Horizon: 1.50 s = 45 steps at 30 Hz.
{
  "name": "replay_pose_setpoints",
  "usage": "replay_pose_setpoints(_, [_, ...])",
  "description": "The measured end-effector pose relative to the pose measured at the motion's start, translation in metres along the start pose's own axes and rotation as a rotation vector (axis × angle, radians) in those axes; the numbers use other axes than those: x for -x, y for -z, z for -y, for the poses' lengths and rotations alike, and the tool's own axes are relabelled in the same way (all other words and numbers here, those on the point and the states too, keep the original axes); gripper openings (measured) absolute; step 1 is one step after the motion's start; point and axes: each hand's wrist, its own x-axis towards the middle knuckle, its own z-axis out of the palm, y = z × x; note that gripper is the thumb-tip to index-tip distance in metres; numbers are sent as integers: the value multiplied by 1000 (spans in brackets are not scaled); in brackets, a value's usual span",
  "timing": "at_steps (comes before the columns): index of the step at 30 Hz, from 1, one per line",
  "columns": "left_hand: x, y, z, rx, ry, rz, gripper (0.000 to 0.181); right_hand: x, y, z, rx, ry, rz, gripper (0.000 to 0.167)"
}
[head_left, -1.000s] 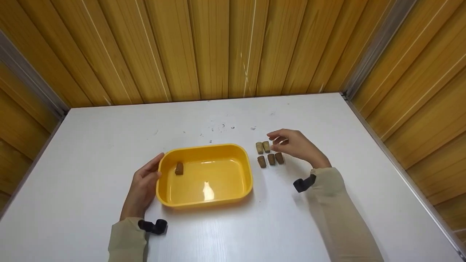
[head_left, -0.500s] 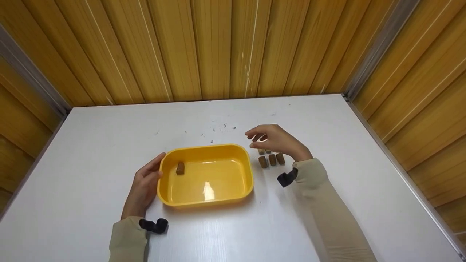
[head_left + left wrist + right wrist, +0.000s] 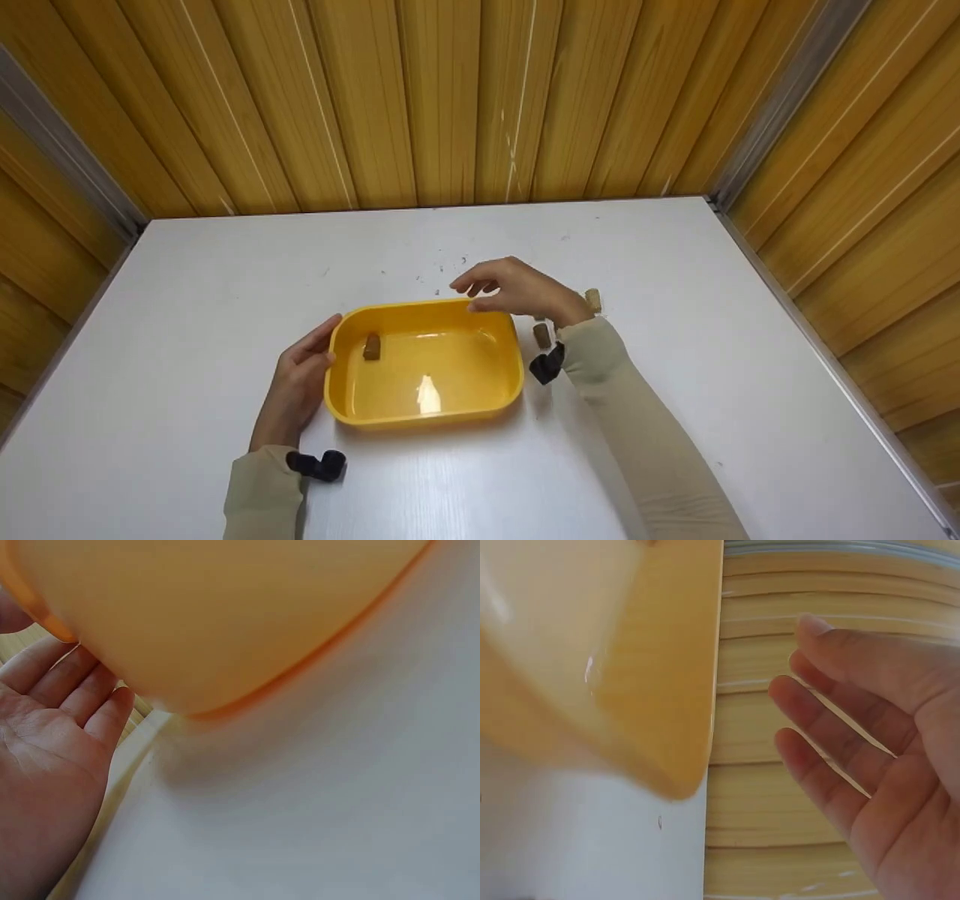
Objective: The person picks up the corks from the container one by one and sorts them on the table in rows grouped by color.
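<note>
A yellow rectangular tray (image 3: 424,418) stands on the white table, with one short brown plug, cork-like in shape, (image 3: 372,347) lying inside near its left end. My left hand (image 3: 296,379) rests against the tray's left side; its fingers reach along the outer wall and the thumb tip meets the rim. Over the tray's far right corner hovers my right hand (image 3: 517,289). In the right wrist view, the fingers of that hand are loosely bent and nothing shows between them. A brown plug (image 3: 541,335) and a pale plug (image 3: 593,301) lie on the table to the right.
Other plugs beside the tray are hidden under the right wrist and sleeve. Small dark marks dot the tabletop (image 3: 360,262) behind the tray. Wood-patterned panels (image 3: 439,105) rise at the back and both sides.
My right hand has travelled left from the plugs to above the tray's far right corner, uncovering a pale plug and covering others. The left hand and tray stay in place.
</note>
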Motion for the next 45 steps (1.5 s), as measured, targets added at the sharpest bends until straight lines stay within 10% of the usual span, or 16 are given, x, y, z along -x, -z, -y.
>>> replay_pose_setpoints(22, [2, -1, -2, -22, 10, -16, 57, -65, -70, 29, 33, 78, 166, 38])
replay_pose_setpoints(45, [0, -1, -2, 2, 27, -16, 58, -82, -101, 31, 65, 41, 250, 44])
